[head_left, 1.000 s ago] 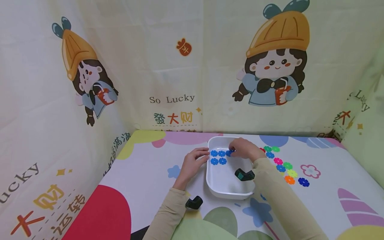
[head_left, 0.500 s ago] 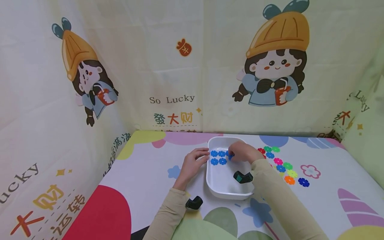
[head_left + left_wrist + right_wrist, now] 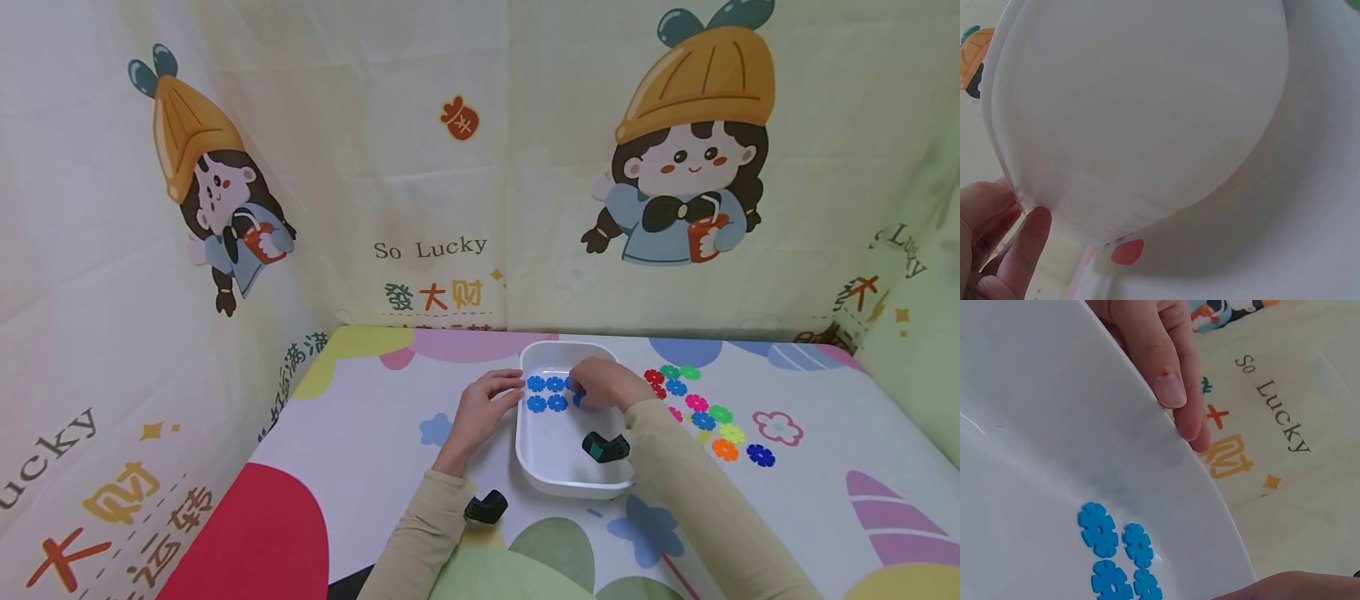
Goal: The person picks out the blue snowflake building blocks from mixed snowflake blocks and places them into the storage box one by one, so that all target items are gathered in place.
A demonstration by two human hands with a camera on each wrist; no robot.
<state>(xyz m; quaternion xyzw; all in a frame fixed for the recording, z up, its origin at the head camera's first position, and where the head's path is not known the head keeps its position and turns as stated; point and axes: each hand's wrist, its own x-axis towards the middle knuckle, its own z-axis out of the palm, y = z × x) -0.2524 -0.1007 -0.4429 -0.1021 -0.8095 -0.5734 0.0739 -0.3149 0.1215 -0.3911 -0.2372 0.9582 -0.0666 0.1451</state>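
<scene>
In the head view a white tray (image 3: 555, 454) stands on the table. Inside, blue snowflake discs (image 3: 554, 384) lie flat in two rows near its far left corner; several also show in the right wrist view as notched blue discs (image 3: 1098, 529). My right hand (image 3: 603, 383) reaches into the tray and pinches another blue snowflake disc (image 3: 577, 401), mostly covered by the fingers, at the right end of the nearer row. My left hand (image 3: 483, 417) touches the tray's left rim, its fingers fairly straight; in the left wrist view its fingertips (image 3: 1038, 215) meet the tray's outer wall.
Right of the tray, loose snowflake discs in several colours lie scattered, among them an orange disc (image 3: 725, 450) and a dark blue disc (image 3: 761, 455). A printed curtain (image 3: 540, 208) hangs behind the table. Black wrist devices (image 3: 486, 507) sit at both forearms.
My right hand has shifted slightly left and toward the near side, bringing its blue disc from the far row to the nearer row. My left hand stays at the rim.
</scene>
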